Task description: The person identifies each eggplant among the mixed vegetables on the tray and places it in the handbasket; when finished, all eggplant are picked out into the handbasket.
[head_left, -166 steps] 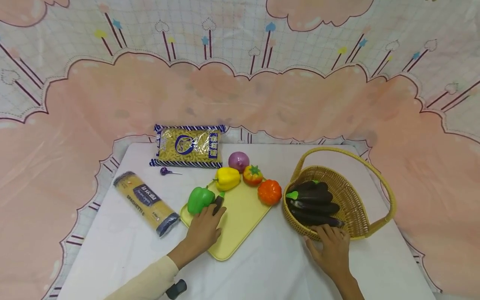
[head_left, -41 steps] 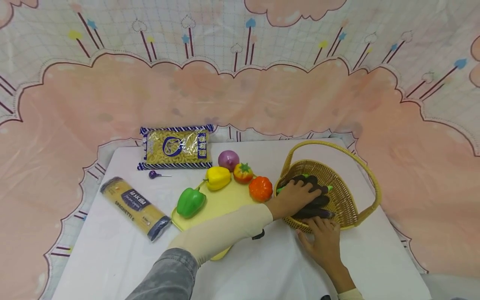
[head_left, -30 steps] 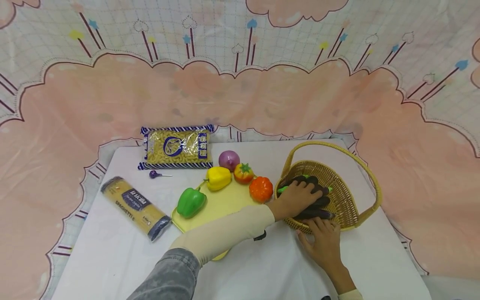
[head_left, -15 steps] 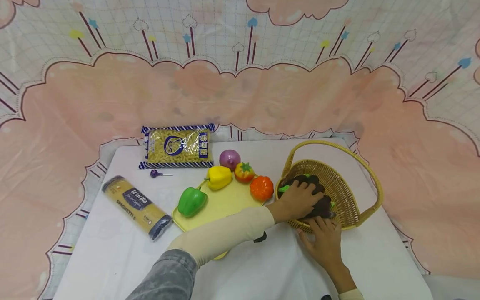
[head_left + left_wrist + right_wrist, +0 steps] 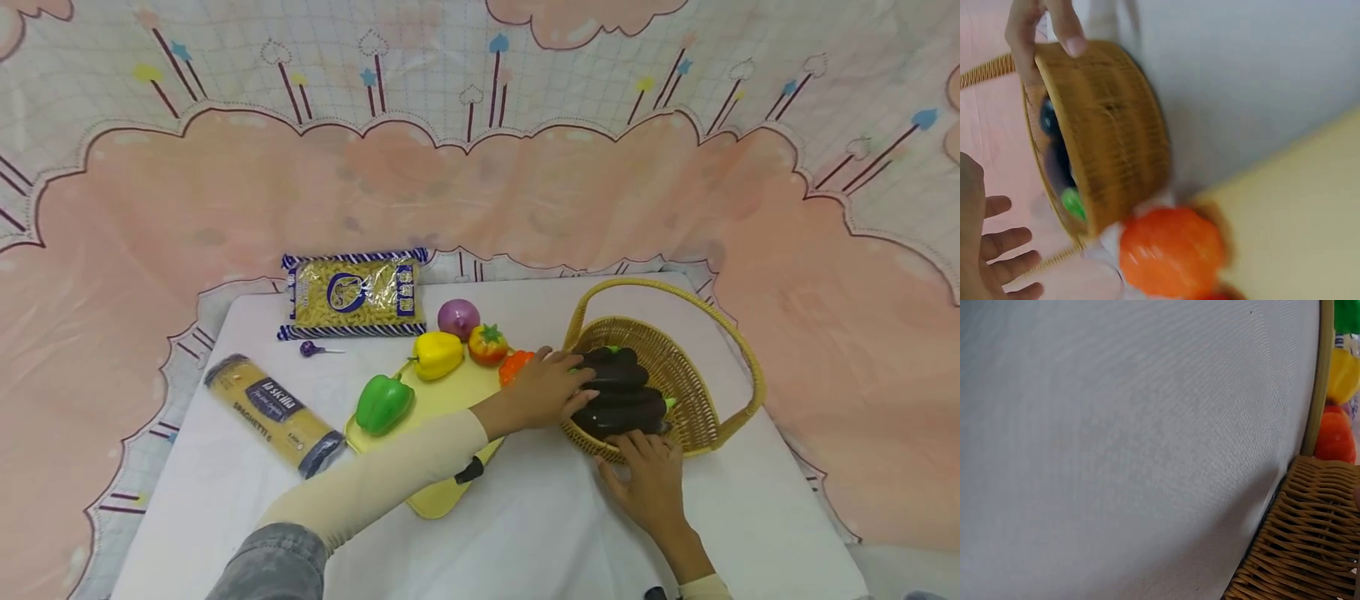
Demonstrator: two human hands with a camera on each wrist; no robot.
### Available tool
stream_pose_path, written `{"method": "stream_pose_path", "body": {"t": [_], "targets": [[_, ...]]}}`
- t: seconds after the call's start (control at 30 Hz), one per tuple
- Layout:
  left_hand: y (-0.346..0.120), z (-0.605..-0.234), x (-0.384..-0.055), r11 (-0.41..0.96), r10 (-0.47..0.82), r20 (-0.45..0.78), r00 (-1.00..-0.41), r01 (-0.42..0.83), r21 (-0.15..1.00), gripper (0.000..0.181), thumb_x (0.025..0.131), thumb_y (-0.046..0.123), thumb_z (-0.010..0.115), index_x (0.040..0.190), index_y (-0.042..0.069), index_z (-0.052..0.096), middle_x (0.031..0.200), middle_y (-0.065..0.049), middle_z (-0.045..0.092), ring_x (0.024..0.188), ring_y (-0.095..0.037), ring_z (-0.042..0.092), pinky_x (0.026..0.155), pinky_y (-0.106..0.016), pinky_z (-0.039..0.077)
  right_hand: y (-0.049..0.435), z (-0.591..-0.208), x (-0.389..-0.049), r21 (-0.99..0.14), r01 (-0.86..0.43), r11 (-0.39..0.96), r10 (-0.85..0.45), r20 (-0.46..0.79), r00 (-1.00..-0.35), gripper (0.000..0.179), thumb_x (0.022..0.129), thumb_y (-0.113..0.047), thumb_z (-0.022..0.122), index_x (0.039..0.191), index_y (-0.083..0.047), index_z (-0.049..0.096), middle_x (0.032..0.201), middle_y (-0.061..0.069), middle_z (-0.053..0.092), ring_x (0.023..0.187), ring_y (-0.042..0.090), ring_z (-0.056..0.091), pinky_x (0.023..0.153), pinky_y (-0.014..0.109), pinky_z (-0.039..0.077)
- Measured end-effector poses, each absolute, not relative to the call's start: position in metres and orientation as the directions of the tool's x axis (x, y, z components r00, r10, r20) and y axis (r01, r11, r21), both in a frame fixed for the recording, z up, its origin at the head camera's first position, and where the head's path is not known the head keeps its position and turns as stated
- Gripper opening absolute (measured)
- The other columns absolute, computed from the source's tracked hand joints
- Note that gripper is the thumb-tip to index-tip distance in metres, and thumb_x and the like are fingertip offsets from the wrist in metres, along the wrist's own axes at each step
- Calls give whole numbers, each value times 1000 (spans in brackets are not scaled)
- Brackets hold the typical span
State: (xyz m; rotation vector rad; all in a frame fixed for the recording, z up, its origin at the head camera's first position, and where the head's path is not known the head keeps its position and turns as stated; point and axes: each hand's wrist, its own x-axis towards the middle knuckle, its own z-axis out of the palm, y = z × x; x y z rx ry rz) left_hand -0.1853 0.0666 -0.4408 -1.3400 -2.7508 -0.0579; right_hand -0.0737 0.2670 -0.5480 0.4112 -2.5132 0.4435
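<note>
Dark eggplants (image 5: 618, 412) lie side by side in a wicker basket (image 5: 686, 375) at the right of the table. My left hand (image 5: 536, 392) hovers by the basket's left rim, holding nothing; its fingers look spread in the left wrist view, where the hand (image 5: 972, 250) is at the left edge. My right hand (image 5: 651, 479) grips the basket's near rim, thumb outside and fingers over the edge. Partly behind my left hand is an orange-red pumpkin-shaped vegetable (image 5: 514, 367), which shows whole beside the basket in the left wrist view.
A yellow tray (image 5: 438, 498) has a green pepper (image 5: 384, 404), yellow pepper (image 5: 438, 355) and red-yellow tomato (image 5: 487, 344) along its edges. Behind are a purple onion (image 5: 458, 318) and a pasta bag (image 5: 356, 293). A lollipop (image 5: 309, 348) and spaghetti pack (image 5: 273, 412) lie left.
My left hand has drawn back leftward off the eggplants, which now lie more evenly. The small eggplant beside the green pepper has left the tray. My right hand stays on the basket rim.
</note>
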Motion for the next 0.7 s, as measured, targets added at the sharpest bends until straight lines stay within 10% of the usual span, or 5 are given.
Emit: {"method": "stream_pose_path", "body": {"t": [0.37,0.7], "targets": [[-32,-438,-189,700,697,110,-708,706,109,66,95,62,42,153,31,36,165,-10,11,150,-37,6,112,-68,-2,270,-550,-74,-241,-375,895,-182,571,-801,30,71,-28,79,90,-7,70,84,7,64,79,31,58,80,58,34],[-92,-441,-178,829,542,53,-838,544,125,80,91,68,44,157,32,18,165,-10,-2,149,-41,-9,105,-74,-12,271,-550,-72,-246,-368,897,-181,554,-812,30,70,-27,80,90,-8,69,84,6,63,79,29,57,81,57,34]]}}
